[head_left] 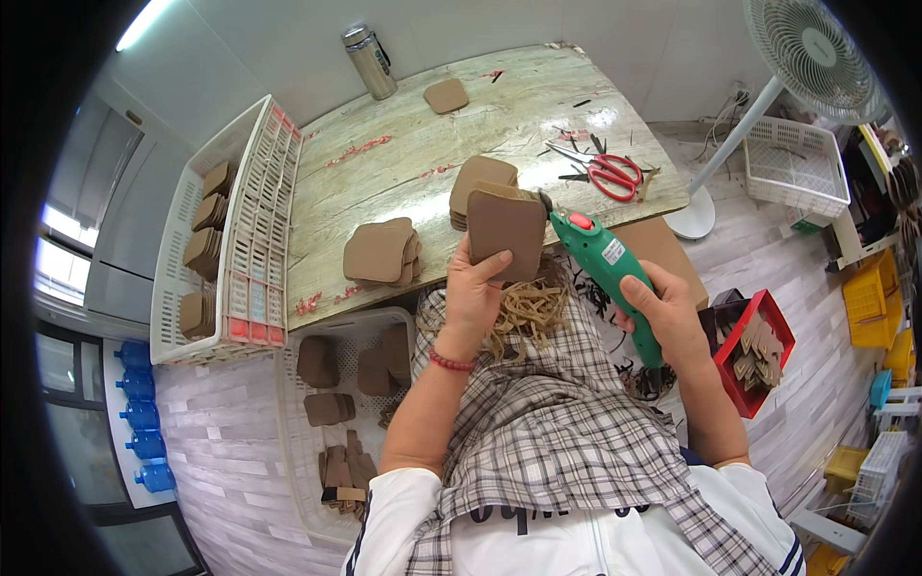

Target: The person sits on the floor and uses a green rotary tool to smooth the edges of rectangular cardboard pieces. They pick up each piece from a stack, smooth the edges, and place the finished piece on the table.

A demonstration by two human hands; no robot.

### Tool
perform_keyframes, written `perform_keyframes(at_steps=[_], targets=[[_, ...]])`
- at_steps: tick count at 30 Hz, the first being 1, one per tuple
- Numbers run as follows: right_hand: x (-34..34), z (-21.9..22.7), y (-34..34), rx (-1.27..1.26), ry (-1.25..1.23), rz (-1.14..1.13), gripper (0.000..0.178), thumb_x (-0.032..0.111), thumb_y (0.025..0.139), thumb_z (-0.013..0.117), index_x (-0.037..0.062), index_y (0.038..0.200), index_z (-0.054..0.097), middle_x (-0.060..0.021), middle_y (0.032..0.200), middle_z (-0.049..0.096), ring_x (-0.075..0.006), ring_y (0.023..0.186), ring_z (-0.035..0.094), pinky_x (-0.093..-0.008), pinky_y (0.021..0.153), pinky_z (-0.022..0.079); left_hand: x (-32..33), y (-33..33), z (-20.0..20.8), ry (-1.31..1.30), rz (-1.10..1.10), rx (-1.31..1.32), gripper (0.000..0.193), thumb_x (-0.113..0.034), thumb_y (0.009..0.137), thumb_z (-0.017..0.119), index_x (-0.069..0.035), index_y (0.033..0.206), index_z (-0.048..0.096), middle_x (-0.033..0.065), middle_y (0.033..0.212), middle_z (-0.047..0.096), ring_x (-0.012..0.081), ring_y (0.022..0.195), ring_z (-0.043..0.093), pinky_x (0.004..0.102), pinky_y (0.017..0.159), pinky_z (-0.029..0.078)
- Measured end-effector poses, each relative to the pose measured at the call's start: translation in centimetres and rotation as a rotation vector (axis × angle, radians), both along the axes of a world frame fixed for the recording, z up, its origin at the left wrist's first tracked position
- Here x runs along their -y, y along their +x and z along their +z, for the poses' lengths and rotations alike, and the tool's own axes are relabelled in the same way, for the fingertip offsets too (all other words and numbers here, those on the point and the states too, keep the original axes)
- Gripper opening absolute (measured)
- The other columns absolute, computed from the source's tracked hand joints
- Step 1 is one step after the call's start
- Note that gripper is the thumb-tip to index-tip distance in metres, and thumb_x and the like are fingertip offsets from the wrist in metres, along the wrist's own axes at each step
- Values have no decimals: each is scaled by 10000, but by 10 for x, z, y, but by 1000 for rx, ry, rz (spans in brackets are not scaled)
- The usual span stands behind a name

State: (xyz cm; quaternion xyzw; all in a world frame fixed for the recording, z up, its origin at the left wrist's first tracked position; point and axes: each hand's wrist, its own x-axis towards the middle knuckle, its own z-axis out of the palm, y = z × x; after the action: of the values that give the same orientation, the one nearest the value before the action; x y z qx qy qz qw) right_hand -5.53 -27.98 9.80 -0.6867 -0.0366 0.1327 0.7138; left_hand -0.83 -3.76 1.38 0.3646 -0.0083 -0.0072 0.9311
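I see left hand (pixel 474 290) pinching flat brown rounded-corner piece (pixel 503 228). Right hand (pixel 665 309) grips long green handheld tool (pixel 609 263).

L hand (pixel 473 296) holds brn pad (pixel 504 232), R hand (pixel 665 312) grips grn pwr tool (pixel 607 261); scissors (pixel 615 179) on tbl (pixel 375 187).

Scene brightly lit; tube light (pixel 144 24) and window (pixel 62 261) overexposed; white glare cast on worktable (pixel 336 202) near right edge; shadows softened; straight lines bowed, outer rim blackened by fisheye.
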Motion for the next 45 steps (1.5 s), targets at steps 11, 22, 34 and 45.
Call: perform_keyframes(at_steps=[11, 22, 34, 45], targets=[[19, -1, -11, -62, -159, 68, 363, 275, 885, 685, -26, 1078, 624, -9, 727, 569, -63, 608, 522, -218, 523, 437, -48, 6, 11, 471, -145, 1, 404, 127, 772, 616, -11, 1152, 623, 43, 1038, 672, 117, 922, 632, 272, 818, 522], [-1, -13, -10, -82, -126, 37, 351, 275, 900, 663, -26, 1075, 620, -18, 736, 572, -64, 610, 534, -222, 525, 441, -43, -10, -6, 537, -302, -99, 361, 108, 746, 642, -1, 1091, 640, 30, 971, 677, 94, 828, 612, 241, 759, 493], [13, -12, -7, -196, -121, 184, 323, 281, 923, 617, -19, 1043, 596, -32, 725, 561, -81, 596, 529, -228, 528, 433, -75, -6, 15, 807, -87, -8, 226, 63, 755, 691, -36, 940, 606, -2, 859, 646, 72, 780, 588, 230, 715, 482], [10, -14, -7, -208, -161, 271, 342, 294, 899, 647, -23, 1021, 606, -23, 711, 561, -78, 581, 519, -235, 521, 432, -79, -7, 12, 555, -157, -58, 160, 36, 767, 709, -18, 913, 672, 38, 841, 692, 97, 733, 626, 243, 701, 506]])
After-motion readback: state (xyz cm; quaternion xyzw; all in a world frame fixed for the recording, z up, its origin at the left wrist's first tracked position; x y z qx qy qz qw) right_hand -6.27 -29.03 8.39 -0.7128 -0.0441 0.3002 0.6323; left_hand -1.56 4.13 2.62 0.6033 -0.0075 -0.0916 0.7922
